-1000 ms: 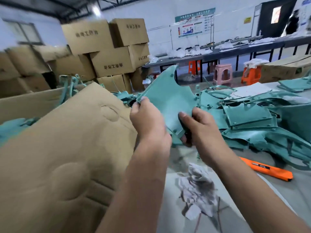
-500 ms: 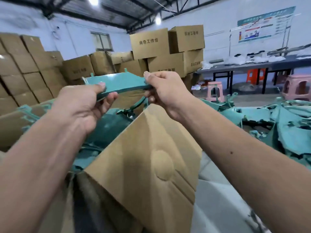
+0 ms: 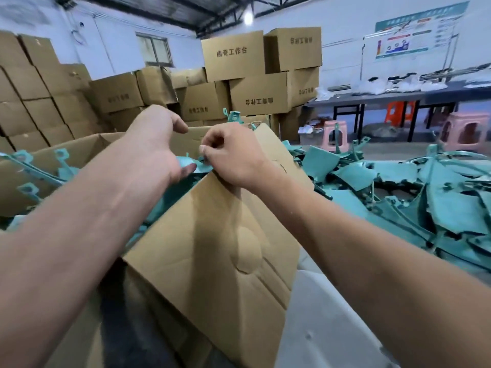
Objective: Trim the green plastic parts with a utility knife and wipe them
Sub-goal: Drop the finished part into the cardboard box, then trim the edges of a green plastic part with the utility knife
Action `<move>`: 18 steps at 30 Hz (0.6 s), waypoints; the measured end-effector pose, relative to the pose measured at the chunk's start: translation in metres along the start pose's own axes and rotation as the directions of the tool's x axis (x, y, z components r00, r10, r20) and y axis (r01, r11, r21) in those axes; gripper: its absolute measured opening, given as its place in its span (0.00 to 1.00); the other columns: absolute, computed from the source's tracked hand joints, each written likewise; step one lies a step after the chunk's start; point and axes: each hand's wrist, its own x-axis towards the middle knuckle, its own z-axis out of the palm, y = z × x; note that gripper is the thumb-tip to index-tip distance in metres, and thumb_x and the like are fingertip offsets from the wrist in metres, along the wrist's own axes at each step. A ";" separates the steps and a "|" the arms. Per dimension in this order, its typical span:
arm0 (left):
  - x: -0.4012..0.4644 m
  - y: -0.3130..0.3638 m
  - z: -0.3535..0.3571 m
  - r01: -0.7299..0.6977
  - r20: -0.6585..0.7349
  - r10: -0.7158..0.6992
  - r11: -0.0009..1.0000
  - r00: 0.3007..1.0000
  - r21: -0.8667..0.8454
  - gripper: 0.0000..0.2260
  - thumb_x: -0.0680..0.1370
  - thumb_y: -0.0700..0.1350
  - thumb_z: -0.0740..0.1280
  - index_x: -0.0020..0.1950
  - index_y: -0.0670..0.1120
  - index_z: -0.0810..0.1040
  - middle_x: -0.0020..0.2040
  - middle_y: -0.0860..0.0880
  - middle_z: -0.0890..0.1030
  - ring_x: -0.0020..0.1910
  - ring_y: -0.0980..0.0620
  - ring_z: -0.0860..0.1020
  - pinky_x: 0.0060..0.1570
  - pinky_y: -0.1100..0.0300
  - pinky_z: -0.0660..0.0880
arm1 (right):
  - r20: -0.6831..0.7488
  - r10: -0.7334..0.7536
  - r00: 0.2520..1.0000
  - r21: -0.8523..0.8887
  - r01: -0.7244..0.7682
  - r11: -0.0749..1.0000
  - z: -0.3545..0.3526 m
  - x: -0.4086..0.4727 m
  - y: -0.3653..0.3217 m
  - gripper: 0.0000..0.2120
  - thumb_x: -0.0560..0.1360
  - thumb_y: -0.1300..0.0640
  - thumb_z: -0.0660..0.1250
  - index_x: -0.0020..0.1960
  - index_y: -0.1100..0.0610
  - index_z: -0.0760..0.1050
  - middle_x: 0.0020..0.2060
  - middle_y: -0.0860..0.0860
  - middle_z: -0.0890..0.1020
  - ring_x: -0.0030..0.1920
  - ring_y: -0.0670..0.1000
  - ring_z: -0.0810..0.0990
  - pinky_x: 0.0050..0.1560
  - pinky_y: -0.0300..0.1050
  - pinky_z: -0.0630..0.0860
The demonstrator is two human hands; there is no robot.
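Both hands over the open box (image 3: 212,248). Right hand (image 3: 233,158) pinches the green part (image 3: 198,166) at the box's top edge; left hand (image 3: 156,144) spread, fingers loose, touching it. Risk: part snags on the flap, or slips outside the box.

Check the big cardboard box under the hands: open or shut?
Open: the cardboard box has its flap folded outward, with green parts visible inside.

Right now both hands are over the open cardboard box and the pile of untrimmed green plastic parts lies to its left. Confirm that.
Wrong side. The head view shows the pile of green plastic parts to the right of the open cardboard box; both hands, left hand and right hand, are over it.
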 end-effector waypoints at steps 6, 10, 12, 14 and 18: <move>-0.053 -0.041 0.059 -0.306 0.207 0.307 0.951 0.929 -0.041 0.06 0.72 0.38 0.66 0.41 0.46 0.69 0.39 0.48 0.70 0.36 0.48 0.70 0.36 0.58 0.73 | -0.250 0.403 0.881 0.608 -0.181 0.773 -0.016 -0.040 0.051 0.08 0.79 0.65 0.68 0.41 0.59 0.79 0.33 0.49 0.81 0.31 0.43 0.79 0.41 0.45 0.80; -0.079 -0.130 0.127 -0.242 0.286 0.222 0.970 0.932 0.035 0.14 0.67 0.41 0.66 0.52 0.48 0.72 0.46 0.48 0.77 0.43 0.46 0.77 0.45 0.52 0.76 | -0.327 0.673 0.663 0.332 -0.586 0.739 -0.040 -0.075 0.117 0.09 0.73 0.57 0.67 0.37 0.56 0.68 0.28 0.47 0.67 0.34 0.55 0.67 0.36 0.49 0.69; -0.071 -0.170 0.152 -0.156 0.257 0.115 0.977 0.959 0.143 0.13 0.69 0.40 0.65 0.53 0.48 0.71 0.53 0.45 0.79 0.50 0.43 0.79 0.54 0.45 0.79 | -0.205 0.763 0.613 0.351 -0.682 0.642 -0.056 -0.100 0.150 0.11 0.73 0.54 0.64 0.36 0.54 0.65 0.32 0.53 0.68 0.42 0.67 0.71 0.41 0.58 0.73; -0.058 -0.207 0.174 -0.056 0.211 0.008 0.973 0.977 0.223 0.11 0.69 0.39 0.65 0.50 0.46 0.73 0.53 0.43 0.81 0.52 0.39 0.80 0.56 0.43 0.79 | -0.241 0.754 0.611 0.139 -0.747 0.650 -0.080 -0.127 0.178 0.10 0.74 0.53 0.65 0.37 0.52 0.68 0.36 0.51 0.76 0.46 0.62 0.77 0.46 0.55 0.74; -0.040 -0.278 0.211 0.095 0.267 -0.213 0.914 0.940 0.395 0.13 0.73 0.39 0.64 0.56 0.39 0.75 0.58 0.40 0.81 0.56 0.38 0.81 0.55 0.49 0.79 | -0.520 0.586 0.622 -0.224 -0.761 0.609 -0.130 -0.170 0.232 0.03 0.75 0.61 0.66 0.46 0.54 0.76 0.47 0.55 0.81 0.51 0.60 0.77 0.51 0.51 0.74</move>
